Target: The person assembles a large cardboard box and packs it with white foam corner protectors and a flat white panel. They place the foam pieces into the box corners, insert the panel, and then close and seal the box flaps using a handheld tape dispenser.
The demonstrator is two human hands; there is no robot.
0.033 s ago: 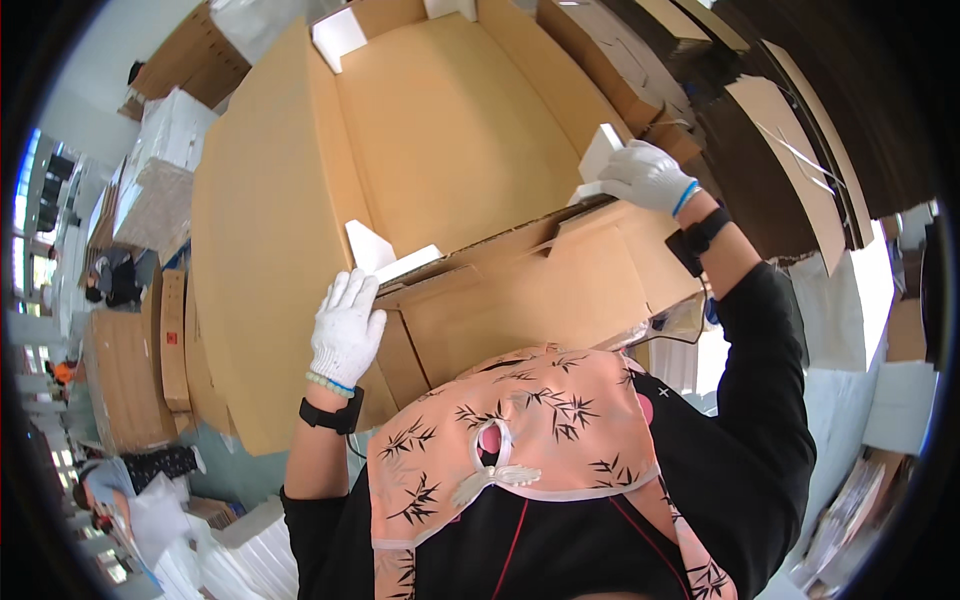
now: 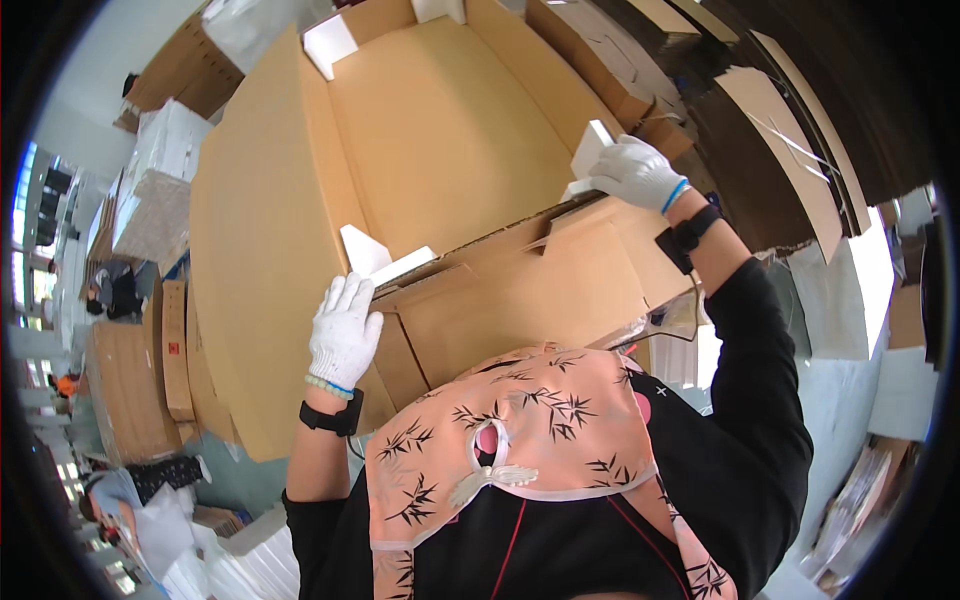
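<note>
A large open cardboard box (image 2: 455,140) lies before me, with white foam corner pieces in its corners. At the near left corner, my gloved left hand (image 2: 345,335) rests flat on the cardboard. Its fingers are stretched out just below the near left foam corner piece (image 2: 365,252). My gloved right hand (image 2: 640,175) is at the near right corner, fingers curled over the near right foam corner piece (image 2: 590,150) and the box edge; the fingertips are partly hidden. Two more pieces, the far left foam corner piece (image 2: 328,45) and far right foam corner piece (image 2: 440,8), sit at the far end.
Flattened cardboard sheets (image 2: 775,130) are stacked to the right. A wide flap (image 2: 265,230) spreads out on the left, while a front flap (image 2: 500,320) hangs toward me. Wrapped stacks (image 2: 160,190), upright cartons (image 2: 130,390) and other people are farther left.
The view has shifted slightly, so the box and my right hand appear a little further left. Both hands keep their places at the near corners.
</note>
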